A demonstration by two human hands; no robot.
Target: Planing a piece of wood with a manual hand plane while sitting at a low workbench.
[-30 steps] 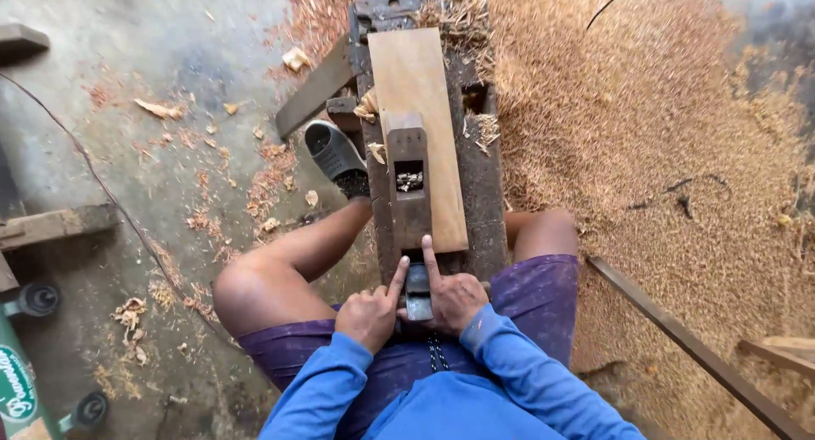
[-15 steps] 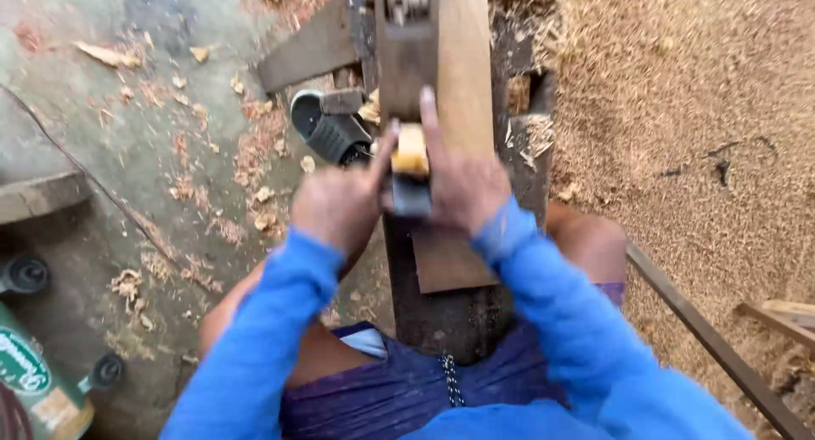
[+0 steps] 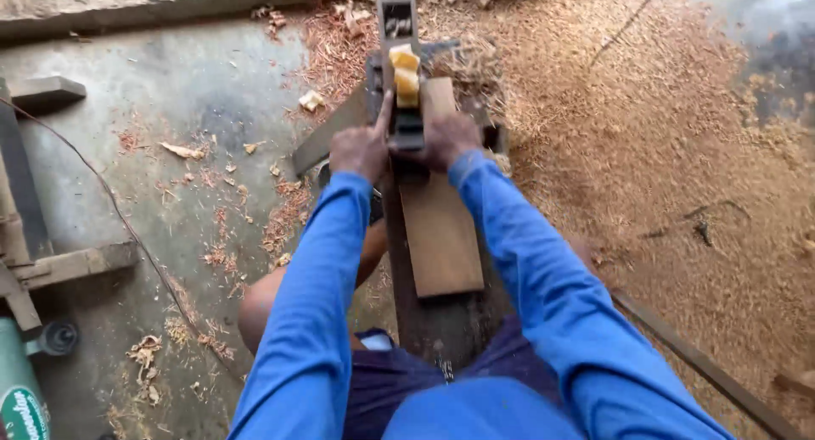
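A long wooden hand plane [image 3: 397,33] lies on a pale board [image 3: 438,211] that rests on a dark bench [image 3: 441,321] which I straddle. My left hand [image 3: 361,147] grips the plane's left side, index finger stretched forward along it. My right hand [image 3: 448,139] holds its right side. Both arms in blue sleeves are stretched out ahead. A yellow curled shaving [image 3: 406,75] sticks up from the plane's mouth. The plane's front end reaches past the board's far end.
A thick bed of sawdust [image 3: 645,151] covers the ground on the right. Scattered wood chips [image 3: 182,150] lie on the concrete floor at left. A thin cable [image 3: 110,202] crosses the floor. Timber offcuts [image 3: 76,263] and a green cylinder [image 3: 19,389] sit at far left. A metal bar [image 3: 696,364] slants at lower right.
Both hands pushed the plane forward along the board from near my lap to the far end. My arms went from bent to fully extended, and a shaving curled up.
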